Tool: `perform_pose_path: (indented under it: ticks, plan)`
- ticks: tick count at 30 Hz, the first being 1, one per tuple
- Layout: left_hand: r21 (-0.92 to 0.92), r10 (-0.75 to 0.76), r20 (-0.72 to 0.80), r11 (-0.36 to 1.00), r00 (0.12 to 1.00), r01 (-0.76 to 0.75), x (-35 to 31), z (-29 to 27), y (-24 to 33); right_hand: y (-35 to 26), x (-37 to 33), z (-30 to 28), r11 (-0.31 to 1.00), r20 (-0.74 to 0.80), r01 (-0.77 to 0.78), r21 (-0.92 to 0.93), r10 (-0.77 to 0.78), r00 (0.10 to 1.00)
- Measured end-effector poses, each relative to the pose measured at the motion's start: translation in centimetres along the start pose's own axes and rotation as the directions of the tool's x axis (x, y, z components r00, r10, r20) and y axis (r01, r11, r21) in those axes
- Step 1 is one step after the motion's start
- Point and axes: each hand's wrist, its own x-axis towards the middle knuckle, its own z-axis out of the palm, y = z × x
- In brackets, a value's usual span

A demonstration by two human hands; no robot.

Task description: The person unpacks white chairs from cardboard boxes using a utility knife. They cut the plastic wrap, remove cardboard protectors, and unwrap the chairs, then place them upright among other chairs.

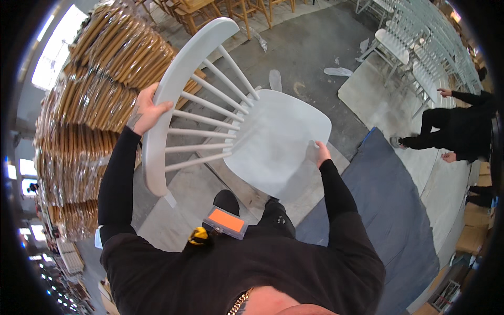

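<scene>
Chair (252, 136), grey, 1: before the person; legs hidden beneath seat (286, 139). Left hand (150, 110): fingers clamped on top rail (155, 152). Right hand (323, 153): at seat edge, fingers partly hidden; cannot tell whether closed.

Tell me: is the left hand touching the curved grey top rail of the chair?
Touching: the head view shows the left hand gripping the top rail, thumb across its front.

The grey floor (304, 47) carries a dark blue sheet (378, 220). Left of the sheet lie pale flat panels (163, 226); beyond it lie clear plastic scraps (338, 72), and light-grey chairs (391, 46) stand in rows farther beyond it.
</scene>
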Motion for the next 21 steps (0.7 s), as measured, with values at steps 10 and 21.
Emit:
perform_pose_path:
  ticks: [10,21]
  plan:
    - [0.039,0.071,0.154,0.996,0.985,-0.078,22.1,7.6,-18.1,8.1,20.8,12.9,0.995,-0.268,0.087,0.045,-0.072,0.961]
    - [-0.156,0.143,0.246,0.982,0.959,-0.106,33.3,11.8,-29.3,21.5,10.0,13.8,0.717,-0.355,-0.003,-0.697,-0.341,0.870]
